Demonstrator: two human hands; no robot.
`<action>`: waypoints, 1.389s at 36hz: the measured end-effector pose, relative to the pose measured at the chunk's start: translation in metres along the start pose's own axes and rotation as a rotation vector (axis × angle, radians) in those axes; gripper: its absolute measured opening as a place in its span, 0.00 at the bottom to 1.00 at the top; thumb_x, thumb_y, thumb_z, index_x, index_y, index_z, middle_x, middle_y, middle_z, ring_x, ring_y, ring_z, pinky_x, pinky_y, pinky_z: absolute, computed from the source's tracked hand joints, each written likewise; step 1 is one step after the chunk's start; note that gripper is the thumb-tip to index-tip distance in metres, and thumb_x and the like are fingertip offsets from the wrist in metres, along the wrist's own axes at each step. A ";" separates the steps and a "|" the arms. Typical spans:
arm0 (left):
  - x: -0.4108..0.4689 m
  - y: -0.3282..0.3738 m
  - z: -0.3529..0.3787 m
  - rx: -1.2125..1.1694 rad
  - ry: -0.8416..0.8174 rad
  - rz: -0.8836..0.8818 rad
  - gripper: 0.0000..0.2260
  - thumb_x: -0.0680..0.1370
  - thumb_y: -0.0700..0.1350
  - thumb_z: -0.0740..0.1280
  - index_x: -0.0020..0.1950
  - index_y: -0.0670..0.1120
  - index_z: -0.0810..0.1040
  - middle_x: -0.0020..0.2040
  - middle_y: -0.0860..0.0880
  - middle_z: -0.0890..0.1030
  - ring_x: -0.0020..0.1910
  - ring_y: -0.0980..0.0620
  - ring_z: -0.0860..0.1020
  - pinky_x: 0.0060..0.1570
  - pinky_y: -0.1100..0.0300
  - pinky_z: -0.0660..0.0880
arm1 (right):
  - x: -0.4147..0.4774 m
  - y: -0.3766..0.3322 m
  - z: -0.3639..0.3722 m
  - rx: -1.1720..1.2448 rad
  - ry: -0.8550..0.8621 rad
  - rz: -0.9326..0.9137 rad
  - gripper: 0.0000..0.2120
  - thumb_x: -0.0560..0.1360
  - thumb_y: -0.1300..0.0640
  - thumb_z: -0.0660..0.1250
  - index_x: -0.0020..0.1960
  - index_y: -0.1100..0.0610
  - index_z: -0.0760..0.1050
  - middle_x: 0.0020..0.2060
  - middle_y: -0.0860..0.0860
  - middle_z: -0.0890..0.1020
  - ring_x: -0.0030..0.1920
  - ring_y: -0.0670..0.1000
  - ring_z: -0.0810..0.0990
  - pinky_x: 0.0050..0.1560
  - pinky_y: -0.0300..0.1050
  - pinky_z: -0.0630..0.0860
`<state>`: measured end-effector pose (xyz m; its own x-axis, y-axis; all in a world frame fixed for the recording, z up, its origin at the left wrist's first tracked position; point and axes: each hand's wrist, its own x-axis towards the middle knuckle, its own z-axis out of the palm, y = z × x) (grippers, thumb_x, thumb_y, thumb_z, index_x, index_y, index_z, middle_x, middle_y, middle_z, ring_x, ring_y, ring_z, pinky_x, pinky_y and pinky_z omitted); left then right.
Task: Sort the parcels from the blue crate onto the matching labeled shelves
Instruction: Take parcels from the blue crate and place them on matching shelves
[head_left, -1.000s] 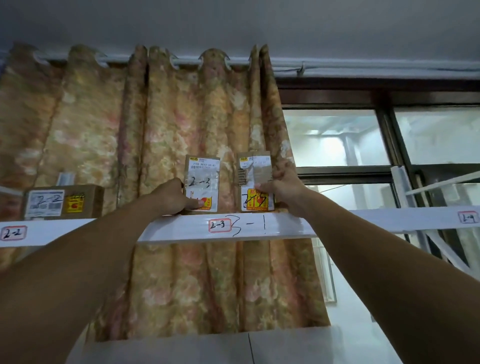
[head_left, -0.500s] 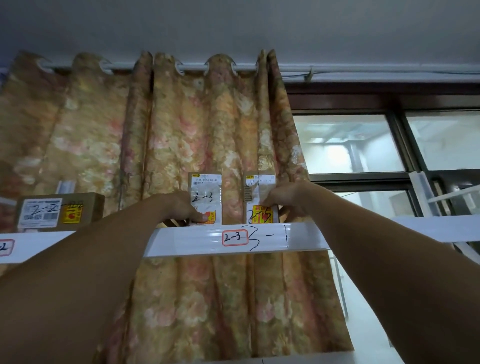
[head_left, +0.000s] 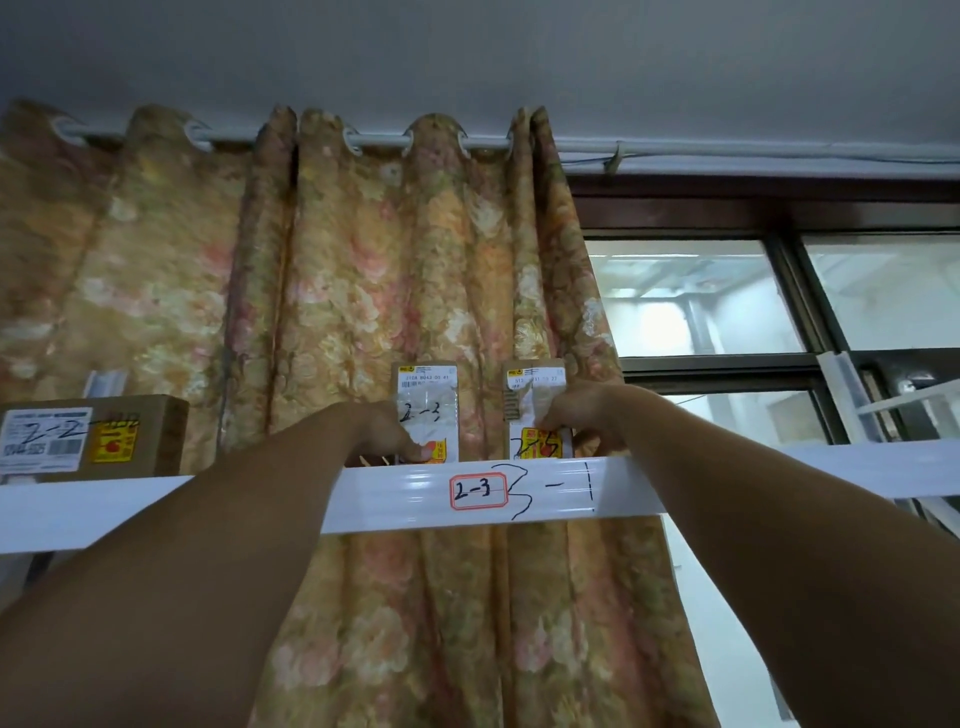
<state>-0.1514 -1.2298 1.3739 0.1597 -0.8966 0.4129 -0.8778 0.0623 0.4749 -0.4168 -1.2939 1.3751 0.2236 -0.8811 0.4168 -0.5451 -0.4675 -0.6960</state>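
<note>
A flowered orange curtain (head_left: 363, 291) fills the left and centre of the frame, and a dark-framed window (head_left: 701, 301) is seen at the right. A white shelf (head_left: 857, 467), viewed from below, crosses the middle of the frame. A red-bordered tag (head_left: 478, 491) reading "2-3" is stuck to its front edge at centre. A cardboard box (head_left: 88, 436) marked "2-2" is stood on the shelf at far left.

Two small parcels are held upright on the shelf just above the tag, side by side but apart. The left parcel (head_left: 426, 400) is marked "2-3"; the writing on the right parcel (head_left: 530, 384) cannot be read with certainty.

The left hand (head_left: 384, 431) is closed on the left parcel's lower left corner, the thumb pressed flat on its front and the other fingers hidden. The right hand (head_left: 576, 410) is curled round the right parcel's right edge, pinching it.

The placing step is judged to be in hand. Next, both grips would need to be loosened gently so the parcels are left standing, and the right parcel's mark checked against the tag.
</note>
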 end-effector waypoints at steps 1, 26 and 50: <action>0.001 0.000 0.000 0.000 -0.008 0.005 0.22 0.74 0.52 0.78 0.64 0.47 0.77 0.55 0.46 0.83 0.48 0.47 0.82 0.47 0.53 0.78 | 0.001 0.000 0.000 -0.001 0.003 -0.001 0.15 0.81 0.56 0.69 0.64 0.59 0.74 0.60 0.58 0.82 0.56 0.59 0.83 0.62 0.57 0.77; -0.048 0.013 -0.008 0.146 0.045 -0.189 0.23 0.72 0.60 0.77 0.58 0.46 0.80 0.53 0.44 0.84 0.51 0.44 0.84 0.48 0.55 0.77 | -0.022 0.009 -0.002 -0.265 0.040 -0.114 0.22 0.82 0.48 0.64 0.70 0.60 0.75 0.65 0.58 0.80 0.63 0.58 0.78 0.64 0.50 0.73; -0.308 0.063 0.051 0.598 0.179 0.072 0.25 0.84 0.61 0.54 0.73 0.47 0.70 0.70 0.43 0.74 0.66 0.41 0.74 0.61 0.49 0.73 | -0.309 0.005 0.034 -0.746 0.072 -0.110 0.30 0.82 0.36 0.56 0.78 0.52 0.66 0.75 0.56 0.72 0.74 0.60 0.70 0.72 0.56 0.69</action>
<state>-0.2787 -0.9717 1.2373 0.1183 -0.8091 0.5757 -0.9818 -0.1822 -0.0544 -0.4612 -1.0268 1.2230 0.2694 -0.8133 0.5157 -0.9304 -0.3580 -0.0785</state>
